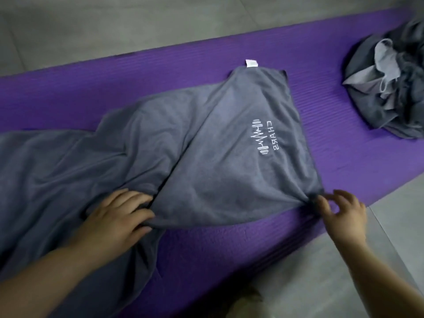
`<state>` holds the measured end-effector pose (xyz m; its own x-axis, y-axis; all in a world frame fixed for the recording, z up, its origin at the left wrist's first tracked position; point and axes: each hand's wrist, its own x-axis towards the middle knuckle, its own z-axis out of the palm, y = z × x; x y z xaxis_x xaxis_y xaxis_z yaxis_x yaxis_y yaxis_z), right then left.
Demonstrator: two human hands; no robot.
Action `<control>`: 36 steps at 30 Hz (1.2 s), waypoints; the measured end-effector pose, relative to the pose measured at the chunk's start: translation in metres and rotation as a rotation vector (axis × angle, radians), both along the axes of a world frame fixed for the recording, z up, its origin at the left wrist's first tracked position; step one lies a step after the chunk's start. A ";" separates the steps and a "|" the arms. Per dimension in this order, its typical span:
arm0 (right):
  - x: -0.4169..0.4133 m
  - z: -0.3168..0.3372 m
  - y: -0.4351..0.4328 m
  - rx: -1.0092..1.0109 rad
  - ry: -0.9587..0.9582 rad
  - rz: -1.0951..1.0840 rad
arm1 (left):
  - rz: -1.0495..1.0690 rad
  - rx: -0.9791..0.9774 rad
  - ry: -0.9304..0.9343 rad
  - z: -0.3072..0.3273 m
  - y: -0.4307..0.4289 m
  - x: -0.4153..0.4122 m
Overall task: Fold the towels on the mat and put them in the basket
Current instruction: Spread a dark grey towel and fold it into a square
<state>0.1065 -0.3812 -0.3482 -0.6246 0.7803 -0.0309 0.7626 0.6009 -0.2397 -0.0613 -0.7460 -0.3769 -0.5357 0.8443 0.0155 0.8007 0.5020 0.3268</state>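
Observation:
A long grey towel [142, 143] with a white embroidered logo and a small white tag lies across the purple mat [339, 157]; its right end is folded over itself. My left hand [117, 216] rests on the towel at the fold's near edge, fingers curled round the cloth there. My right hand [341, 212] pinches the towel's near right corner between thumb and forefinger, the other fingers spread. No basket is in view.
A crumpled heap of dark grey and light grey towels [390, 83] sits on the mat at the far right. Grey tiled floor [114, 24] surrounds the mat beyond it and at the lower right.

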 end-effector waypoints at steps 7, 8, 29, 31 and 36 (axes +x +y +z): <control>-0.042 -0.012 0.030 -0.221 -0.068 -0.472 | -0.128 -0.058 0.109 -0.008 0.037 0.030; -0.041 -0.013 0.033 -0.226 -0.078 -0.461 | -0.073 -0.101 0.067 -0.009 0.038 0.029; -0.175 0.008 0.085 -0.175 -0.127 0.144 | 0.637 -0.189 -0.393 0.011 0.092 -0.050; -0.212 -0.003 0.067 -0.280 -0.107 0.171 | 0.686 -0.354 -0.389 0.012 0.092 -0.063; -0.240 -0.015 0.056 -0.235 -0.159 0.111 | 0.738 -0.424 -0.386 0.012 0.096 -0.064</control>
